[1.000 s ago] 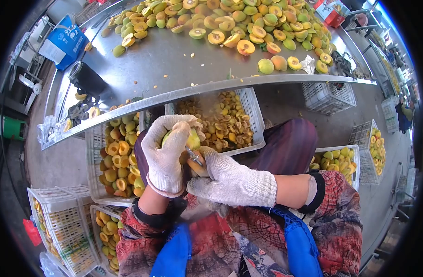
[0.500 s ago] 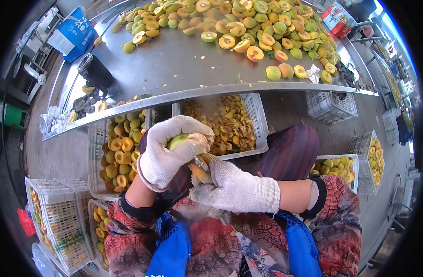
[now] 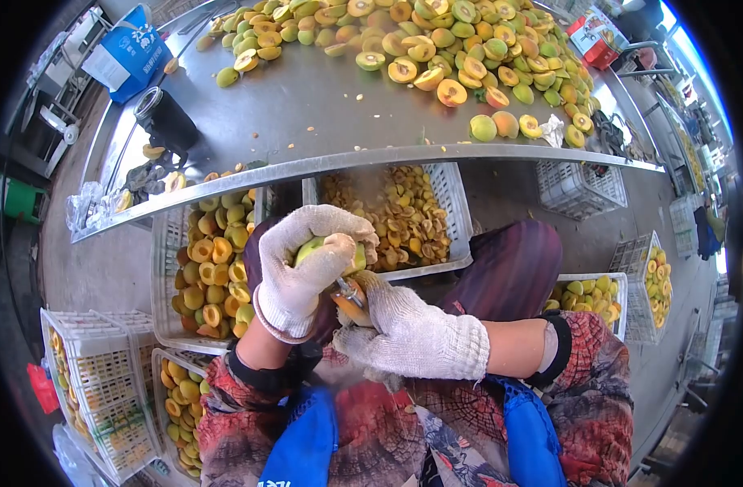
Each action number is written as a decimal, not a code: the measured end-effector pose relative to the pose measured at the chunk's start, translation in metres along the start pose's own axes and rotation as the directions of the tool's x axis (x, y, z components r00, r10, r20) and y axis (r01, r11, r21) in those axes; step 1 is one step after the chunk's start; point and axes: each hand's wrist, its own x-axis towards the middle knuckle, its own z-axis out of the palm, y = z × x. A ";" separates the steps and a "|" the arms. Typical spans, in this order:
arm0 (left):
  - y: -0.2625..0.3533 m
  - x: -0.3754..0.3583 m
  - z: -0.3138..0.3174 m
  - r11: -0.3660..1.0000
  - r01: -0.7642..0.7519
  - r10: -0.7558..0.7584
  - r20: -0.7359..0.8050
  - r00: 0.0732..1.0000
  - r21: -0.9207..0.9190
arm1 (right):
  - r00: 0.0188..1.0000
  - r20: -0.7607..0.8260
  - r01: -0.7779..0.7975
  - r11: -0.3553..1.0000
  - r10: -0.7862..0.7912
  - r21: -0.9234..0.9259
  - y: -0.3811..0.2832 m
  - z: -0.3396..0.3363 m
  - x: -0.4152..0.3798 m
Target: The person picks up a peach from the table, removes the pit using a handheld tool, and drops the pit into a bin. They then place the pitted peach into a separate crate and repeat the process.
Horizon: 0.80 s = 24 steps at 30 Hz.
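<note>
My left hand [image 3: 294, 280], in a white knit glove, curls around a green peach half [image 3: 308, 250] with the thumb over it. Just below, my right hand [image 3: 424, 333], gloved as well, grips a small pitting tool [image 3: 353, 302] with an orange-brown handle and a metal front. The tool's metal end sits right at the underside of the fruit, and its tip is hidden by my left hand. Both hands are over my lap, before a white crate [image 3: 457, 207] of brownish-yellow pits and scraps [image 3: 412, 215].
A metal table [image 3: 298, 105] ahead bears a heap of halved peaches [image 3: 469, 49], a black cup [image 3: 167, 120] and a blue bag [image 3: 132, 53]. Its front edge runs beyond my hands. Crates of peach halves [image 3: 213, 268] stand at my left, another crate [image 3: 620, 304] at my right.
My left thumb has lifted and shifted on the fruit, so more green skin shows. The left wrist has turned slightly and its forearm moved right. The right hand keeps its grip on the tool.
</note>
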 end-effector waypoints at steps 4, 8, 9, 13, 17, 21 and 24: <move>0.006 0.002 -0.007 0.960 -0.028 0.018 0.037 0.999 0.280 | 0.904 -0.152 0.385 0.916 -0.399 -0.113 0.038 0.012 0.023; 0.014 0.007 -0.013 0.923 -0.094 0.050 0.125 0.991 0.374 | 0.963 0.123 0.180 0.909 -0.241 0.376 0.015 0.002 0.009; 0.016 0.006 -0.011 0.948 -0.058 0.026 0.104 0.994 0.314 | 0.961 0.237 0.026 0.902 -0.141 0.431 0.003 -0.004 -0.001; 0.015 0.007 -0.010 0.985 0.046 -0.071 0.143 0.987 0.169 | 0.957 0.260 -0.008 0.881 -0.131 0.473 -0.001 -0.013 -0.008; 0.009 0.014 -0.012 0.985 0.076 -0.104 0.183 0.978 0.158 | 0.962 0.210 0.077 0.915 -0.172 0.397 0.009 -0.015 0.001; -0.016 0.021 -0.004 0.998 0.027 -0.028 0.021 0.999 0.057 | 0.917 -0.151 0.365 0.930 -0.369 -0.051 0.038 -0.004 0.030; -0.037 0.026 -0.003 0.996 0.072 -0.076 -0.103 0.992 -0.042 | 0.908 -0.224 0.294 0.919 -0.355 -0.264 0.035 -0.016 0.038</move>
